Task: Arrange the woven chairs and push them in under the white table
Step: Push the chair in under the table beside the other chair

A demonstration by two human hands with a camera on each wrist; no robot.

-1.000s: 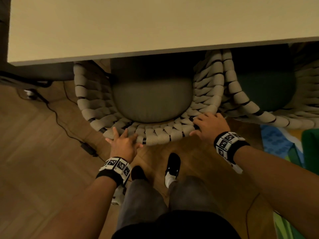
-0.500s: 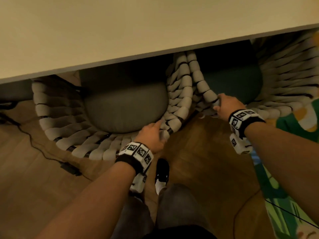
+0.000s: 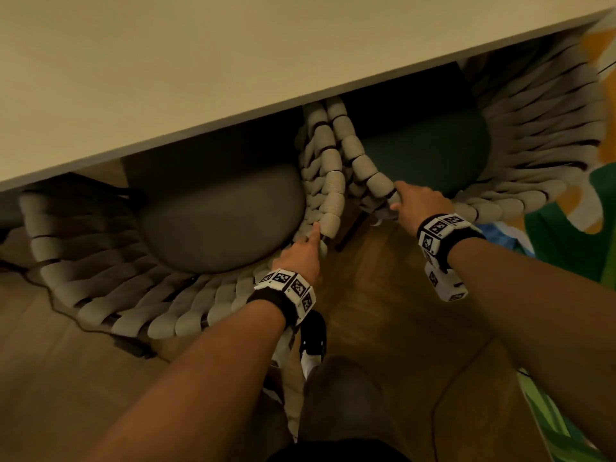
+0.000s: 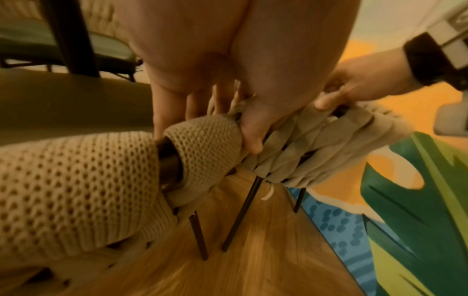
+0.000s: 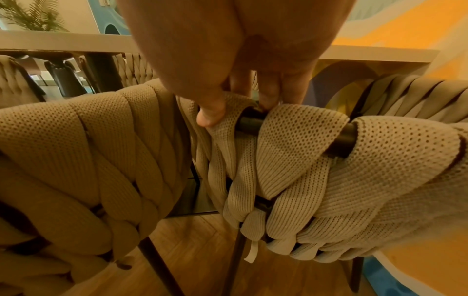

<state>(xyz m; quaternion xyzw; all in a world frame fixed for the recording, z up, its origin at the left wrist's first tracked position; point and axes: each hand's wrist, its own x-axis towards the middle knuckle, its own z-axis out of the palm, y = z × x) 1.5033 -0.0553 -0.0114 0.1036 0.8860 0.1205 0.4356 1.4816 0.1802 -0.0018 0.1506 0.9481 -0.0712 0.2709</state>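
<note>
Since earlier, both hands shifted right: left hand grips left chair rim, right hand grips right chair rim; table lies directly ahead.

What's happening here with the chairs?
A person stands over two woven chairs at a white table. Their left hand grips the rim of the chair with the grey cushion, and their right hand grips the rim of the chair with the dark green cushion. Both seats sit partly under the tabletop, with the chairs' backs side by side, close together.
</note>
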